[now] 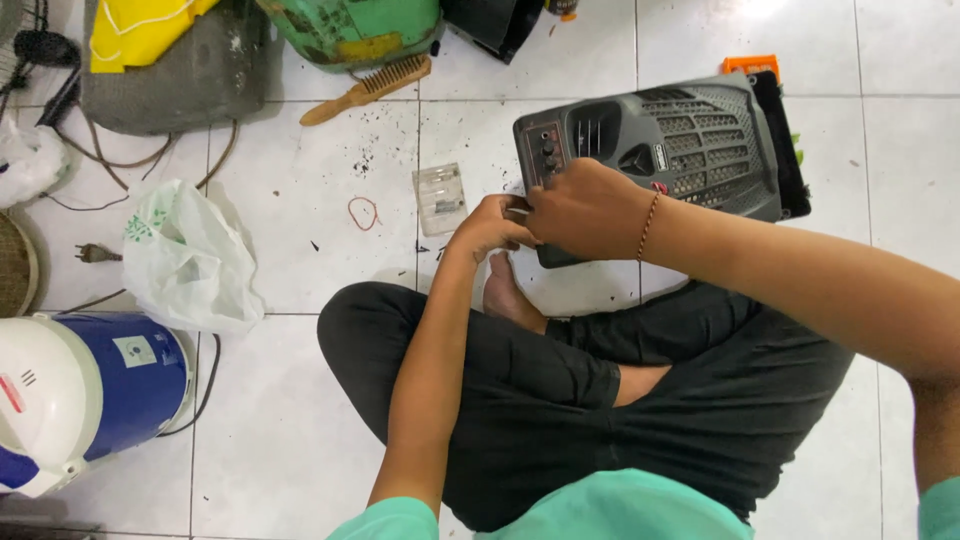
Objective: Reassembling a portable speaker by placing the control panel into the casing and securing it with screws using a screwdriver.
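Both hands meet at the near left corner of the grey plastic housing panel (pixel 690 150), which lies flat on the white tiled floor (pixel 300 400) just beyond the person's crossed legs: the right hand (pixel 590 208) is closed over the panel's edge, and the left hand (pixel 490 228) has its fingers pinched together on something small there, too hidden to identify. Judging by its look, the panel is a light, stiff moulded shell with slotted grilles and a small control strip; the thin grille ribs would probably crack if squeezed, so the solid rim is the safer place to grip. A black piece and an orange part show just behind its far edge. Well to the left stands a blue and white appliance (pixel 90 400), then a white plastic bag (pixel 185 260), with a green machine body (pixel 350 30) at the top. Smaller still are a wooden brush (pixel 365 90), a clear packet (pixel 440 198) near the left hand, and a red rubber band (pixel 364 212). Dark grit dots the tiles around the panel.
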